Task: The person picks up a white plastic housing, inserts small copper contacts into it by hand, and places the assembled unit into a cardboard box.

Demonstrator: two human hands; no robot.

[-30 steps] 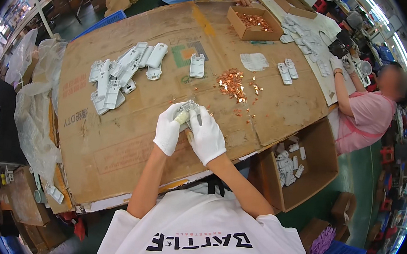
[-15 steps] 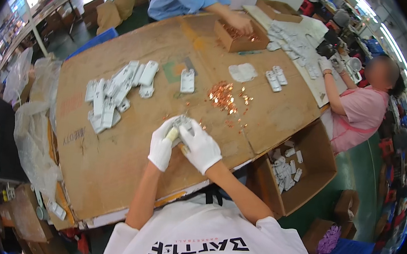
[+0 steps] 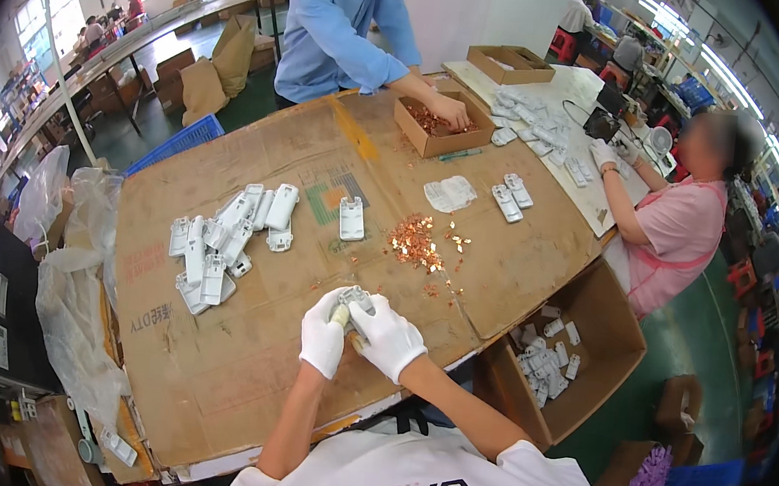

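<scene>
Both of my hands wear white gloves and meet near the front edge of the cardboard-covered table. A small white plastic casing [image 3: 355, 297] is held between them, mostly hidden by fingers. My left hand [image 3: 323, 336] grips its left side, and a yellowish cover shows on one fingertip. From the right, my right hand [image 3: 388, 340] pinches the same casing with thumb and fingers. Beyond the hands lies a loose heap of small shiny copper pieces [image 3: 416, 243]. A single white casing [image 3: 351, 219] rests left of that heap. Further left is a pile of similar casings [image 3: 214, 267].
Two casings [image 3: 511, 199] lie right of a crumpled white sheet [image 3: 450, 193]. Across the table, a person in blue reaches into a cardboard box [image 3: 438, 142] of copper pieces. A person in pink works at the right. An open carton [image 3: 608, 353] with white parts stands below the right edge.
The view has tilted up, so the table and my hands appear lower in it. Both hands still hold the casing together. The person in blue keeps a hand in the box.
</scene>
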